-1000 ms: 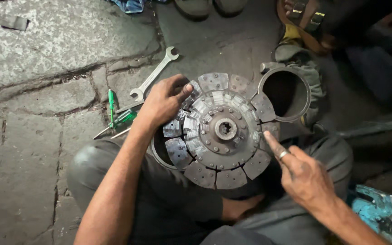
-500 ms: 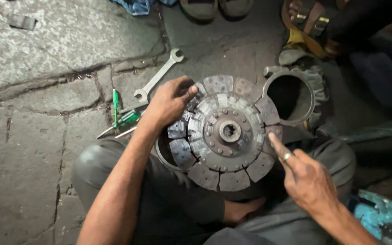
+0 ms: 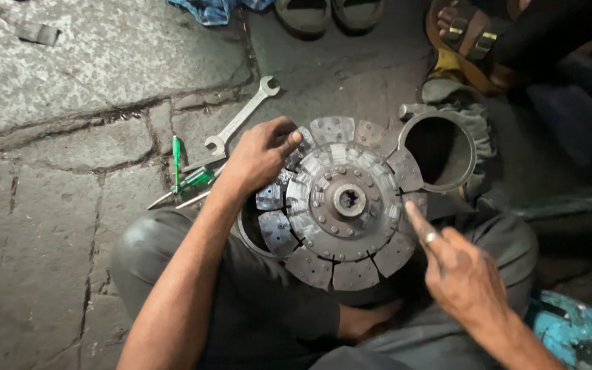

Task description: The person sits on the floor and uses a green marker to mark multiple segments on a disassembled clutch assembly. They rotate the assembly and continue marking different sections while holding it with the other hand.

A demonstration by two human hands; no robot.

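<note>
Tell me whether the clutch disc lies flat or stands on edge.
Flat: the clutch disc faces up, hub and pads in full view, left hand on its rim.
</note>
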